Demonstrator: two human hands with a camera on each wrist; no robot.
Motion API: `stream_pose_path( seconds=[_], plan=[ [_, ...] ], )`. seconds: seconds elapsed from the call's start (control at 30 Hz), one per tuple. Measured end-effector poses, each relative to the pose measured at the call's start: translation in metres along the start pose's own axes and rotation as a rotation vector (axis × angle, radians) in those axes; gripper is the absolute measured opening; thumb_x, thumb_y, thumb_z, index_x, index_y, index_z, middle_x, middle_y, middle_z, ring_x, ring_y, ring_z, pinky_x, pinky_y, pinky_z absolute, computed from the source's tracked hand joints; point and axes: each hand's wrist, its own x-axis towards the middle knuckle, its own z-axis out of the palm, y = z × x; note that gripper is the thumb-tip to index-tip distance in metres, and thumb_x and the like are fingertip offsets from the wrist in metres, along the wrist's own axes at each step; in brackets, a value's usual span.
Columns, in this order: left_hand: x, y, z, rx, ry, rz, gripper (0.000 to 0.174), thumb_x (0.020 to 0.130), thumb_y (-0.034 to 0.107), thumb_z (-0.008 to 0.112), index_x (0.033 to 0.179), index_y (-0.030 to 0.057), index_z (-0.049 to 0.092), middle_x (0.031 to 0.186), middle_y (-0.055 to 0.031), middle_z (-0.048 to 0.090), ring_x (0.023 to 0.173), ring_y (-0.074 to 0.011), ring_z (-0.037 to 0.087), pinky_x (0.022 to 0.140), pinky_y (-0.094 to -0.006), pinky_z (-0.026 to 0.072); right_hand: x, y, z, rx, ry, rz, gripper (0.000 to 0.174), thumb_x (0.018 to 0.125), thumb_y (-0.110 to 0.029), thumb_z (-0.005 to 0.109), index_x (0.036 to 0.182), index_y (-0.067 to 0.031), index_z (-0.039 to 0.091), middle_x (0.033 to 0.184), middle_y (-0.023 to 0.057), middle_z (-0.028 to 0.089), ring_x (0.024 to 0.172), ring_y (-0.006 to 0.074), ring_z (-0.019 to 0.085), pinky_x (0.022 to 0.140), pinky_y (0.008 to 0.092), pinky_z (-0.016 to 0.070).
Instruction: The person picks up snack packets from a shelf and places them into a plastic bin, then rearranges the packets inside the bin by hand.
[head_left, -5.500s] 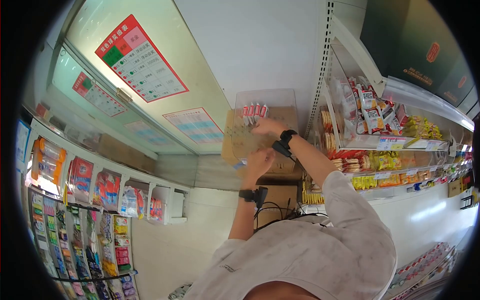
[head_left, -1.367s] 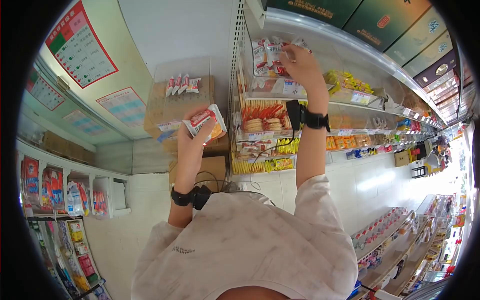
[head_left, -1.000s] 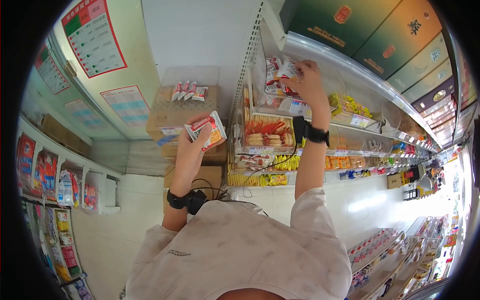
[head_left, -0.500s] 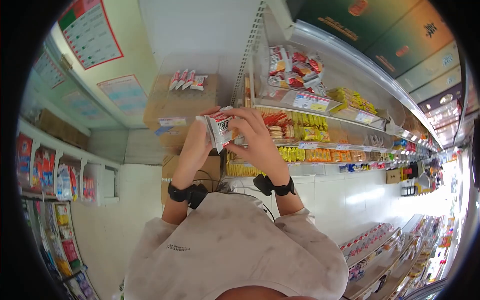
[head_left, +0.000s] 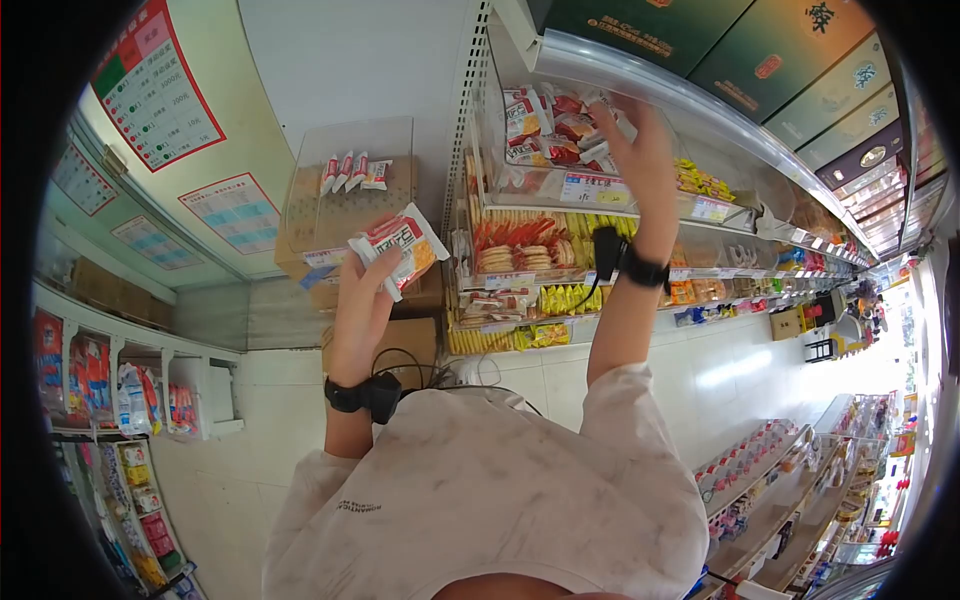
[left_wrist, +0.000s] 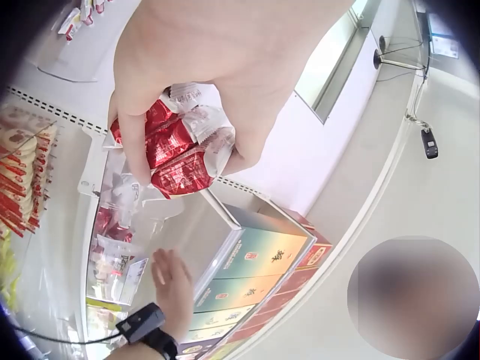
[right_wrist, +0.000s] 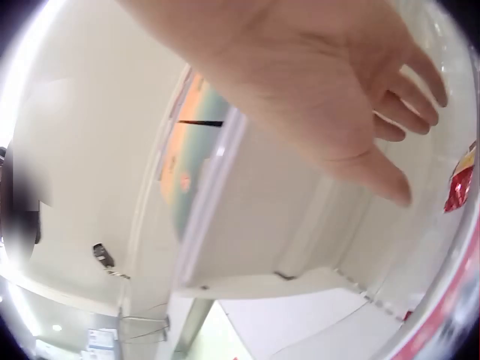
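Observation:
My left hand point(head_left: 358, 290) grips a small bunch of wrapped snack packets point(head_left: 405, 245) with red and white wrappers, held in front of the boxes. In the left wrist view, several red wrapper ends point(left_wrist: 172, 142) lie side by side between thumb and fingers. My right hand point(head_left: 645, 155) is raised at the clear shelf bin, over loose packets point(head_left: 560, 125) of the same red and white kind. The right wrist view shows that hand point(right_wrist: 322, 90) with fingers spread and nothing in the palm; one red packet point(right_wrist: 461, 180) lies beyond the fingertips.
A clear tray point(head_left: 390, 140) on cardboard boxes holds several small packets point(head_left: 350, 172). Yellow packets point(head_left: 703, 180) lie right of the bin, with lower snack shelves point(head_left: 530, 255) beneath. A shelf edge point(head_left: 640, 65) with green gift boxes point(head_left: 700, 35) overhangs the bin.
My right hand leaves the tray for the bin, picks up packets there, joins them to those in my left hand, then returns to the bin. The left hand keeps its hold.

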Motion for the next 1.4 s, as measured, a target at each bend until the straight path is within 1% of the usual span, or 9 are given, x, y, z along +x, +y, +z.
stream_pose_path(
  seconds=[0.13, 0.27, 0.53, 0.67, 0.8, 0.97, 1.13, 1.27, 1.4],
  plan=[
    [-0.004, 0.001, 0.001, -0.061, -0.012, -0.048, 0.056, 0.094, 0.005, 0.066, 0.144, -0.0039, 0.042, 0.135, -0.0152, 0.056, 0.125, -0.022, 0.058, 0.105, -0.038, 0.0496, 0.028, 0.078, 0.012, -0.278, -0.141, 0.084, 0.056, 0.087, -0.029, 0.075, 0.129, 0.0038, 0.06, 0.122, 0.0263, 0.067, 0.118, 0.037, 0.064, 0.096, 0.0414, 0.0518],
    [-0.005, 0.003, 0.002, -0.067, 0.02, -0.036, 0.056, 0.094, 0.006, 0.068, 0.143, -0.0036, 0.042, 0.135, -0.0145, 0.057, 0.124, -0.021, 0.058, 0.104, -0.0372, 0.049, 0.03, 0.095, 0.019, -0.118, -0.17, 0.22, 0.046, 0.086, -0.023, 0.075, 0.124, 0.0014, 0.066, 0.119, 0.0233, 0.07, 0.111, 0.035, 0.068, 0.092, 0.0398, 0.0539],
    [-0.005, 0.002, -0.003, -0.118, 0.054, -0.029, 0.051, 0.094, 0.007, 0.07, 0.139, -0.002, 0.046, 0.13, -0.0121, 0.059, 0.12, -0.0193, 0.06, 0.101, -0.0351, 0.0502, -0.014, 0.02, 0.0, 0.105, 0.081, 0.135, 0.024, 0.092, -0.004, 0.066, 0.114, 0.0011, 0.071, 0.109, 0.0165, 0.073, 0.099, 0.0278, 0.073, 0.082, 0.0405, 0.0575],
    [-0.003, 0.002, -0.001, -0.128, 0.06, -0.062, 0.049, 0.094, 0.007, 0.069, 0.137, -0.0019, 0.047, 0.129, -0.0125, 0.06, 0.12, -0.0194, 0.06, 0.101, -0.0353, 0.0505, -0.078, -0.042, 0.004, 0.18, 0.213, -0.081, 0.021, 0.092, -0.001, 0.066, 0.113, 0.0006, 0.071, 0.108, 0.0136, 0.073, 0.106, 0.0267, 0.069, 0.095, 0.0419, 0.053],
    [-0.001, -0.012, -0.004, -0.157, -0.038, -0.061, 0.043, 0.099, 0.013, 0.064, 0.136, -0.0014, 0.048, 0.131, -0.0119, 0.06, 0.121, -0.0191, 0.06, 0.101, -0.0358, 0.0509, -0.128, -0.092, 0.043, 0.376, -0.146, -0.446, 0.028, 0.087, 0.002, 0.067, 0.114, -0.0009, 0.071, 0.119, 0.0122, 0.07, 0.114, 0.031, 0.066, 0.098, 0.0403, 0.0501],
    [0.0, -0.01, -0.009, -0.201, -0.107, -0.078, 0.043, 0.102, 0.018, 0.057, 0.14, 0.0012, 0.046, 0.134, -0.0111, 0.059, 0.124, -0.0187, 0.059, 0.103, -0.0377, 0.0502, -0.152, -0.11, 0.068, 0.639, -0.38, -0.132, 0.032, 0.081, 0.0, 0.074, 0.113, -0.0018, 0.071, 0.124, 0.0124, 0.065, 0.12, 0.0305, 0.061, 0.098, 0.0384, 0.0497],
    [-0.003, -0.019, -0.027, -0.091, -0.094, -0.101, 0.045, 0.105, 0.019, 0.053, 0.144, 0.0015, 0.04, 0.138, -0.01, 0.056, 0.125, -0.0187, 0.059, 0.104, -0.0372, 0.0489, -0.15, -0.123, 0.095, 0.772, -0.253, 0.079, 0.056, 0.092, -0.012, 0.073, 0.143, -0.0052, 0.052, 0.134, 0.0132, 0.056, 0.127, 0.0263, 0.054, 0.107, 0.0388, 0.0426],
    [-0.012, -0.011, -0.04, -0.082, -0.014, -0.086, 0.045, 0.106, 0.018, 0.051, 0.146, 0.0019, 0.038, 0.139, -0.0099, 0.054, 0.126, -0.0183, 0.057, 0.106, -0.0357, 0.0465, -0.146, -0.134, 0.108, 1.104, -0.645, 0.438, 0.067, 0.096, -0.017, 0.073, 0.15, 0.0028, 0.039, 0.138, 0.0129, 0.055, 0.134, 0.0188, 0.047, 0.113, 0.0352, 0.0353],
    [-0.022, -0.001, -0.063, -0.115, 0.002, -0.025, 0.051, 0.105, 0.019, 0.053, 0.149, 0.001, 0.034, 0.14, -0.01, 0.053, 0.127, -0.0175, 0.056, 0.107, -0.0353, 0.0452, -0.152, -0.156, 0.127, 1.118, -0.668, 0.44, 0.065, 0.095, -0.017, 0.073, 0.148, 0.0013, 0.041, 0.135, 0.0117, 0.058, 0.13, 0.0179, 0.051, 0.111, 0.0355, 0.0387]
  ],
)
